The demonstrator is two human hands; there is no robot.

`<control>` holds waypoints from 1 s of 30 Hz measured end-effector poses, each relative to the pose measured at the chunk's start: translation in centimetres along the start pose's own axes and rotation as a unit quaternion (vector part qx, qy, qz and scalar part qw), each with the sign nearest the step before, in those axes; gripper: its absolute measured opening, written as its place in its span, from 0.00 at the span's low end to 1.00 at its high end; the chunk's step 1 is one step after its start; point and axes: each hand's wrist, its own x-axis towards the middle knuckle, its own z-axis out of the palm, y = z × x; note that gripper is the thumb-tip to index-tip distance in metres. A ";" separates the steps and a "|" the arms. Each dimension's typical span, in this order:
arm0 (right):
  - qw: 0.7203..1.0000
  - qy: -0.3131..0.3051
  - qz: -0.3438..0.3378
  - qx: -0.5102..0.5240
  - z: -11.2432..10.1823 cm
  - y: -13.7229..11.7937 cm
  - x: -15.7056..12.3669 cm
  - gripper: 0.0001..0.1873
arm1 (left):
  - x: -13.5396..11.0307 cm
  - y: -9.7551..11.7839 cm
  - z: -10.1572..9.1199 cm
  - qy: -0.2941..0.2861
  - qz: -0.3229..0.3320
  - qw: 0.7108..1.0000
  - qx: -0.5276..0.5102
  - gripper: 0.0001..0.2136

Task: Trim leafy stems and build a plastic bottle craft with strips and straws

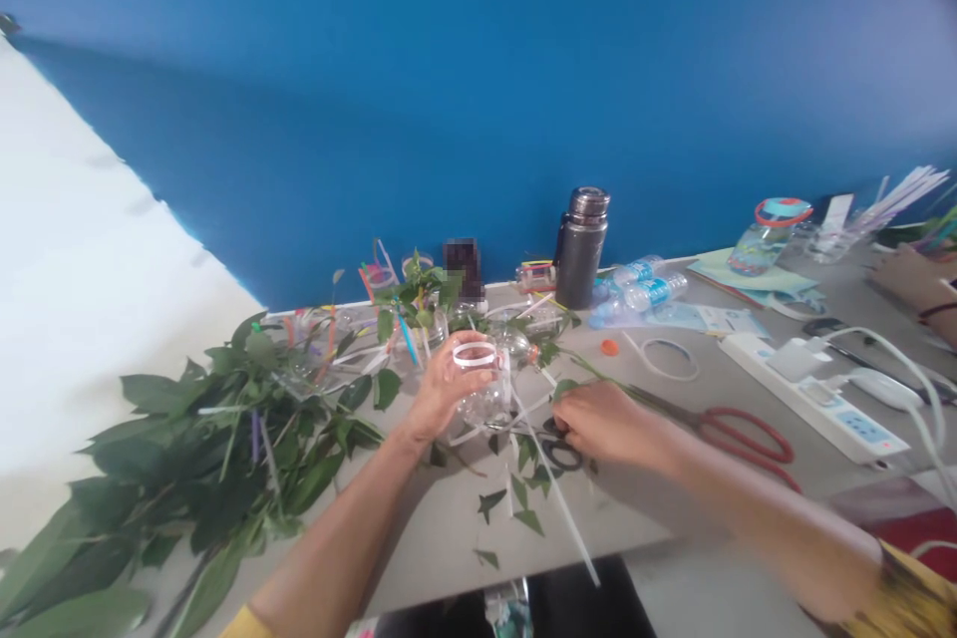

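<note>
My left hand (441, 397) has its fingers wrapped around a clear cup (487, 404), thumb at its white rim. Just right of it, my right hand (609, 424) rests palm down with its fingertips on a black loop (562, 457); I cannot tell if they grip it. Leafy branches (224, 439) lie further left.

Craft wkshop/office desk (449, 533): blue partition (478, 120), power strip (822, 399), scissors (748, 434), leafy branches (224, 449).
</note>
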 end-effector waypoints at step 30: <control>0.996 0.001 0.083 -0.015 -3.1 6.6 -4.7 0.11 | -0.4 0.3 0.0 -0.021 0.213 0.890 0.404 0.29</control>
